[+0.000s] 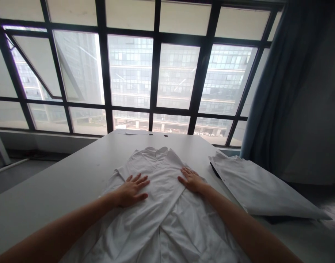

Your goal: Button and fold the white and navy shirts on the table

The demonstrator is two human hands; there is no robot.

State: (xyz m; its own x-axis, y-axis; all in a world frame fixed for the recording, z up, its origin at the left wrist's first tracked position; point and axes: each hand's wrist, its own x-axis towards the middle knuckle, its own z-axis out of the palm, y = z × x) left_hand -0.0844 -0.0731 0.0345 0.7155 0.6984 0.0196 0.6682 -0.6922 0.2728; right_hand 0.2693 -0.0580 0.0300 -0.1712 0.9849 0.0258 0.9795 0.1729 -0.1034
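A white shirt (159, 204) lies spread on a white table, its collar end pointing away from me and its lower part wrinkled close to me. My left hand (131, 190) rests flat on the shirt's left side with the fingers spread. On the right side, my right hand (192, 179) presses palm down on the cloth, its fingers stretched out toward the collar. Neither hand grips anything. The shirt's near end runs out of the bottom of the view.
The white table (60, 186) reaches toward a large window with dark frames (155, 73). White sheets (133, 132) lie at its far edge. To the right sits a folded white cloth (263, 186) on something dark. A blue curtain (274, 91) hangs behind it.
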